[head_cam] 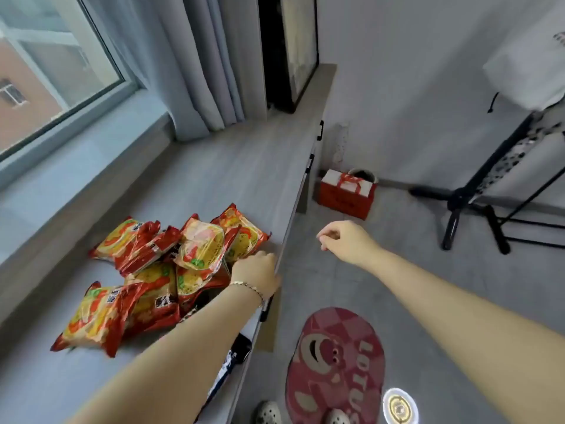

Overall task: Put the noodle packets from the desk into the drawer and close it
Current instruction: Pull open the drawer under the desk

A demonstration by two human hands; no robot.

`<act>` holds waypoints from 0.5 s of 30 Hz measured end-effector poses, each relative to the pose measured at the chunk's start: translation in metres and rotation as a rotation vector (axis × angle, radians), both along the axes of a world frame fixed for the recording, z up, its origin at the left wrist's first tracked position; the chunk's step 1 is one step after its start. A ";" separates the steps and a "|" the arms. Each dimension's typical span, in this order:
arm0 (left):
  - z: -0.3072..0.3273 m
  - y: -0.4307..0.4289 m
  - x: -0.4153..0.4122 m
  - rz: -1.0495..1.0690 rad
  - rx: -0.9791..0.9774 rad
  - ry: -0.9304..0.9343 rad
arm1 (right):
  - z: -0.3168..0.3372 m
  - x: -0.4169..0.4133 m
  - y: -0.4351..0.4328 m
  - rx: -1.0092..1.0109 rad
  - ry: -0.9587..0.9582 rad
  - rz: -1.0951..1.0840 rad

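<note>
Several red and yellow noodle packets (171, 264) lie in a loose pile on the grey desk (238, 166), near its front edge. My left hand (258, 270) is at the right side of the pile, right at the desk's edge, back of the hand up. Its fingertips point down towards the nearest packet (244, 237) and are hidden, so any grip stays unseen. My right hand (345, 240) hangs in the air beyond the desk's edge, above the floor, fingers loosely curled with nothing in them. A black drawer handle (265, 309) shows just under my left wrist.
A window and grey curtain (201, 71) stand behind the desk. A dark object (240, 350) lies by the desk's edge under my left forearm. On the floor are a red gift bag (345, 194), a pink round mat (336, 365) and a black stand (477, 209).
</note>
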State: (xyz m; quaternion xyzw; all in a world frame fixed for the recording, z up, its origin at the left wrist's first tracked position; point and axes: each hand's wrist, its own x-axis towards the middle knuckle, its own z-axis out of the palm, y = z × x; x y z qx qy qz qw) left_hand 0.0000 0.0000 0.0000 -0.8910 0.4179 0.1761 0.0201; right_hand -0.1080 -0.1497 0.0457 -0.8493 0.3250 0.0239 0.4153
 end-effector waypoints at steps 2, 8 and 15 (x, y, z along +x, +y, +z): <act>-0.022 0.009 -0.004 -0.048 0.124 -0.005 | -0.023 -0.001 0.003 0.039 0.042 -0.016; -0.083 0.032 0.008 -0.127 -0.037 -0.108 | -0.101 -0.005 0.024 0.092 0.149 -0.023; -0.115 0.042 0.012 -0.084 -0.217 -0.067 | -0.179 0.025 0.059 -0.025 0.253 0.295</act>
